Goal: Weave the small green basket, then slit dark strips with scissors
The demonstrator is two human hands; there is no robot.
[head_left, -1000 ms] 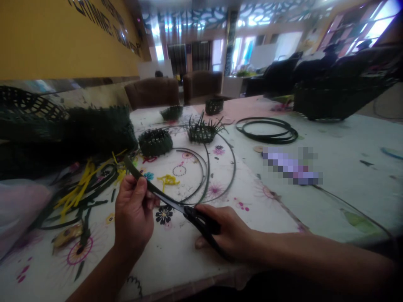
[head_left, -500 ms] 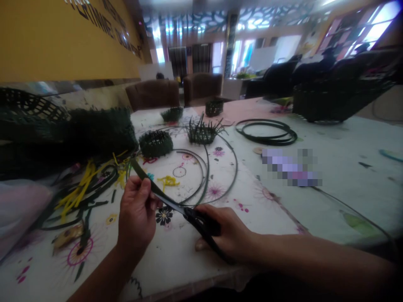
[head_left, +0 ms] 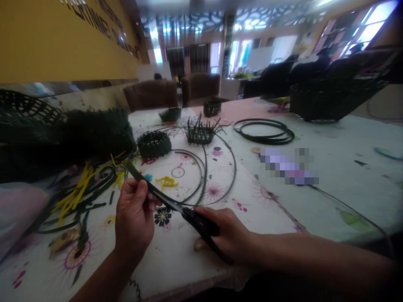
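My left hand [head_left: 134, 214] pinches a dark green flat strip [head_left: 134, 171] between thumb and fingers, its short end sticking up past the thumb. My right hand [head_left: 225, 233] is closed round the black handles of a pair of scissors [head_left: 192, 216]. The blades lie along the strip and point up toward my left hand; whether they cut into it I cannot tell. Beyond my hands the strip runs on into thin loops [head_left: 235, 172] on the flowered tablecloth [head_left: 189, 260].
Several small woven baskets stand behind, among them a round one [head_left: 154, 144] and one with loose upright ends [head_left: 200, 133]. A coiled strip [head_left: 264, 132] lies right of them. Yellow strips [head_left: 75, 188] and scraps lie left. A large dark basket [head_left: 330, 100] stands far right.
The whole view has shifted slightly, with things sitting a little farther left. My hands keep the same hold on the strip and scissors; the blades look slightly more covered by the strip.
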